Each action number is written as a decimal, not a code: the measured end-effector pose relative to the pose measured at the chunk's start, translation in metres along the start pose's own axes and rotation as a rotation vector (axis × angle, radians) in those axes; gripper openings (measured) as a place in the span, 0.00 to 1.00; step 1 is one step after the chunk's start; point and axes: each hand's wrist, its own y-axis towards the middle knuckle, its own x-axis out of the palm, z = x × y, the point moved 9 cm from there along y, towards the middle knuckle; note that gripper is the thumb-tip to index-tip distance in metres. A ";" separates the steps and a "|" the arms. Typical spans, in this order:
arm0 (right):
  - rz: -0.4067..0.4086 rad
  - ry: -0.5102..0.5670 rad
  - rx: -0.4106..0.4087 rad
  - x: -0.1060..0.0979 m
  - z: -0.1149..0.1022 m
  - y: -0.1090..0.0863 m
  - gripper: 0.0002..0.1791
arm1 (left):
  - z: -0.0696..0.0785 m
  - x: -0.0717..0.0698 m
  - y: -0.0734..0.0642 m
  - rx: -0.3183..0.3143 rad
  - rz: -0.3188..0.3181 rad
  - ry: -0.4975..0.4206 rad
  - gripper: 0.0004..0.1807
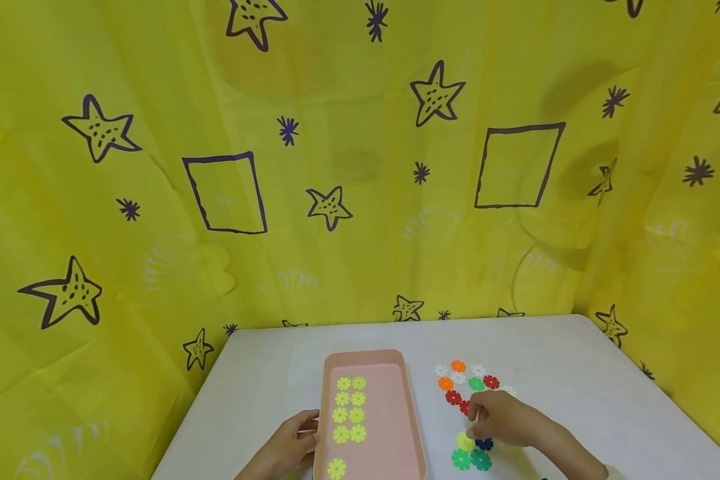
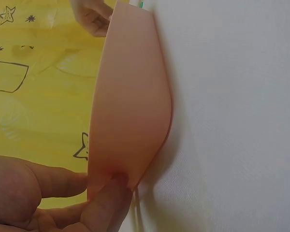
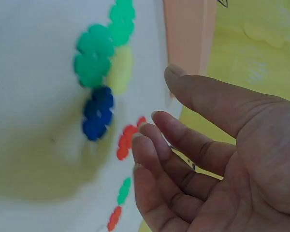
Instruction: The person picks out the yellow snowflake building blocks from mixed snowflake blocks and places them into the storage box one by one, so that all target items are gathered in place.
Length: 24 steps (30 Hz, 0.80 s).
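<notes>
A pink tray (image 1: pixel 391 417) lies on the table, with several yellow snowflake discs (image 1: pixel 357 415) in two columns and one more lower down in its left part. My left hand (image 1: pixel 288 443) holds the tray's left side, fingers against the outer wall (image 2: pixel 130 92). To the right of the tray, my right hand (image 1: pixel 504 420) hovers over loose discs with thumb and fingers apart and nothing between them. Nearest below it are a yellow disc (image 3: pixel 120 70), a dark blue disc (image 3: pixel 98 113) and two green discs (image 1: pixel 461 459). The hand partly covers the red discs (image 1: pixel 453 397).
Farther back on the right lie orange discs (image 1: pixel 459 366), white discs (image 1: pixel 478 369), a green disc (image 1: pixel 477 384) and another red one. A white cloth covers the table (image 1: pixel 264 373). Behind and beside it hangs a yellow curtain (image 1: pixel 360 267) with drawn stars.
</notes>
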 end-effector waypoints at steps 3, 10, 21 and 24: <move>-0.005 0.005 -0.019 0.013 0.001 0.000 0.13 | 0.000 -0.001 0.000 -0.007 0.003 0.007 0.30; -0.027 -0.062 -0.062 0.034 0.015 0.011 0.14 | 0.000 -0.001 0.000 -0.018 0.012 0.029 0.29; 0.011 -0.036 0.016 0.030 0.009 0.010 0.15 | 0.003 0.001 -0.001 0.021 -0.018 -0.004 0.30; 0.009 -0.017 -0.004 0.029 0.010 0.012 0.16 | 0.004 0.002 -0.001 0.041 -0.026 -0.021 0.30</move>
